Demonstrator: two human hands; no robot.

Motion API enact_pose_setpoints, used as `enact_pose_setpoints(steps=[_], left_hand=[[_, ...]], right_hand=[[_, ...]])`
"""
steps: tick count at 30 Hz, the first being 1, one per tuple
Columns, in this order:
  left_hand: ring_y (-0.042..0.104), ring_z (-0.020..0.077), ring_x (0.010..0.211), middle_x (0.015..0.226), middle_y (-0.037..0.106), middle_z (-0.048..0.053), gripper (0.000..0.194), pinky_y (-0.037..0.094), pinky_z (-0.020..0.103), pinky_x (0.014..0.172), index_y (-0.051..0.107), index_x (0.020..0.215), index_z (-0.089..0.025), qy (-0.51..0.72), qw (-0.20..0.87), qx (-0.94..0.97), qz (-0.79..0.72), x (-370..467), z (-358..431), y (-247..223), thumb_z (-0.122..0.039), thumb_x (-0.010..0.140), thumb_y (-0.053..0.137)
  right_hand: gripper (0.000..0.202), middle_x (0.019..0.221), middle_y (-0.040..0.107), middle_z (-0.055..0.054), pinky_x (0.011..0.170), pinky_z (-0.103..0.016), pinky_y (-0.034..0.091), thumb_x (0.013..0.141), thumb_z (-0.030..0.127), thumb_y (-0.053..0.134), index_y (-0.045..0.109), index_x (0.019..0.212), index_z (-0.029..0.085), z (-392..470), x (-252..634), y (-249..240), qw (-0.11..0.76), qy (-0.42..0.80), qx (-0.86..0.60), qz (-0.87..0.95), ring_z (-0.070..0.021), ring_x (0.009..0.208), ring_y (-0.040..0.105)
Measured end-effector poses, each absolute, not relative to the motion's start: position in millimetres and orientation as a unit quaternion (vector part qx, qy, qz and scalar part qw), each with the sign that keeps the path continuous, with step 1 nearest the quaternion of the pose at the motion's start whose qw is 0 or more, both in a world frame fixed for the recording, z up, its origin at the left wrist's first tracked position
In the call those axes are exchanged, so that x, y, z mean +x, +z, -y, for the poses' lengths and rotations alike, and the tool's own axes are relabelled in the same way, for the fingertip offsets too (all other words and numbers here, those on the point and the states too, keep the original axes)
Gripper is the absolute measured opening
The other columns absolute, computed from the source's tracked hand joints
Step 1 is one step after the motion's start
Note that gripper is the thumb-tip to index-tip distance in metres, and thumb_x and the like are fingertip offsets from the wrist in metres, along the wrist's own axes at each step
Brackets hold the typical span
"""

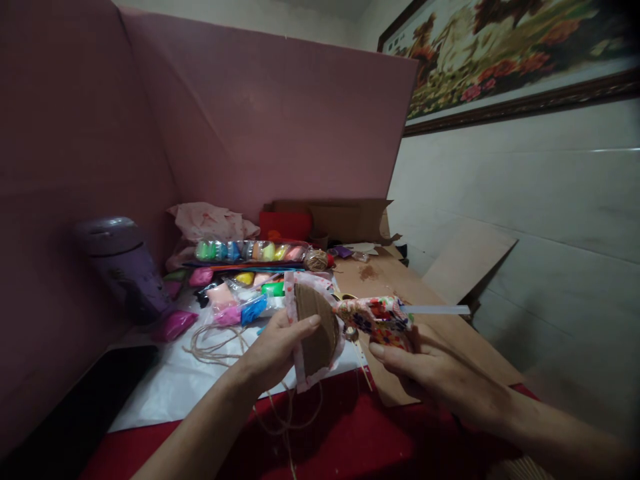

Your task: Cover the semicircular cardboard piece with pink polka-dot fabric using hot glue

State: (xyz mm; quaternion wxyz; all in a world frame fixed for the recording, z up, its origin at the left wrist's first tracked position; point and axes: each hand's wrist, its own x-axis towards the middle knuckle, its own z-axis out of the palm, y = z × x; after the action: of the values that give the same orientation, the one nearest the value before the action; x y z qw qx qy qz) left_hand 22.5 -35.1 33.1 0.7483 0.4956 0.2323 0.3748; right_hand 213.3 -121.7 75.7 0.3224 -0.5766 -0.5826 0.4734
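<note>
Left fingers [307,327] pinch brown half-round cloth-edged cardboard [316,343]; right fingers [390,355] clasp flower-patterned glue gun [373,319], whose near tip, if hot, could burn skin.

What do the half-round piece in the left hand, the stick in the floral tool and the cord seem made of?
Half-round piece: probably matte cardboard, being brown and faintly ridged; its spotted edging looks like thin fabric.
Stick: smooth and translucent, so likely plastic or glue.
Cord: likely natural twine, being tan and dull.
</note>
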Motion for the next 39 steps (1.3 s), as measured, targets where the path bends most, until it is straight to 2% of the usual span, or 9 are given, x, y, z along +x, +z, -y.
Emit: enact_pose_setpoints(steps=[7,10,14,23,31,39], left_hand=[[0.06,0.0187,0.065,0.075,0.064,0.01,0.021,0.048,0.031,0.062,0.063,0.089,-0.01,0.371,0.747,0.5,-0.234,22,36,35,-0.025,0.076,0.059],[0.061,0.02,0.066,0.073,0.063,0.009,0.021,0.048,0.032,0.061,0.063,0.089,-0.011,0.368,0.746,0.502,-0.237,22,36,34,-0.025,0.075,0.06],[0.06,0.0197,0.064,0.077,0.064,0.01,0.022,0.048,0.031,0.058,0.063,0.091,-0.012,0.358,0.75,0.508,-0.225,23,35,33,-0.026,0.075,0.059],[0.059,0.0162,0.059,0.076,0.065,0.01,0.02,0.046,0.027,0.056,0.064,0.09,-0.011,0.333,0.753,0.536,-0.185,23,37,32,-0.024,0.079,0.054],[0.06,0.0166,0.063,0.075,0.065,0.009,0.021,0.045,0.027,0.058,0.065,0.094,-0.013,0.306,0.755,0.551,-0.181,23,38,30,-0.024,0.081,0.052],[0.06,0.0166,0.062,0.079,0.064,0.009,0.022,0.044,0.028,0.058,0.061,0.097,-0.014,0.297,0.736,0.58,-0.183,21,38,30,-0.025,0.08,0.054]], right_hand=[[0.025,0.055,0.034,0.005,0.039,-0.02,0.02,0.084,0.037,0.048,0.043,0.067,0.018,120,215,73,0.337,0.487,-0.551,0.588,-0.0065,0.046,0.024],[0.03,0.053,0.034,0.006,0.038,-0.02,0.02,0.083,0.039,0.048,0.042,0.062,0.018,121,214,76,0.329,0.485,-0.56,0.586,-0.0064,0.045,0.024],[0.035,0.051,0.036,0.005,0.039,-0.021,0.023,0.082,0.046,0.048,0.042,0.061,0.019,120,212,82,0.326,0.471,-0.569,0.59,-0.0073,0.044,0.028],[0.035,0.046,0.035,0.005,0.042,-0.024,0.028,0.081,0.047,0.049,0.046,0.059,0.02,117,210,87,0.329,0.459,-0.57,0.597,-0.0093,0.042,0.031],[0.036,0.05,0.033,0.006,0.039,-0.022,0.023,0.083,0.046,0.046,0.035,0.061,0.02,118,211,83,0.309,0.467,-0.595,0.576,-0.0073,0.043,0.027],[0.037,0.05,0.035,0.006,0.037,-0.021,0.023,0.084,0.049,0.045,0.036,0.063,0.02,117,213,81,0.303,0.46,-0.584,0.596,-0.0069,0.043,0.028]])
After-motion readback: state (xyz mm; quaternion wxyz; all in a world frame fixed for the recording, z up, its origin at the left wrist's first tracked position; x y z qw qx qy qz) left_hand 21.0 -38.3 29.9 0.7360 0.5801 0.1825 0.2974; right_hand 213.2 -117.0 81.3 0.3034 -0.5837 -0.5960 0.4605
